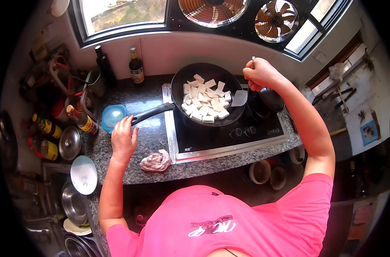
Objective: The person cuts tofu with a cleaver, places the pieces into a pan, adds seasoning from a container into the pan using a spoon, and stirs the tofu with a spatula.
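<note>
White tofu-like pieces (205,99) lie heaped in a dark wok (190,75) on the black cooktop (195,139). My left hand (123,139) is at the end of the wok's long black handle (154,113), fingers bent over it, beside a blue-rimmed container (113,116). Up at the right of the wok, my right hand (261,74) is closed around the thin handle of a spatula. The spatula's pale, translucent blade (239,98) rests at the wok's right rim, next to the pieces.
A crumpled cloth (155,161) lies on the granite counter (139,176) before the cooktop. Two bottles (136,66) (105,66) stand by the wall. At left are sauce bottles (82,120), a lid (70,142) and a white plate (83,174). A dark pot (272,99) sits right of the wok.
</note>
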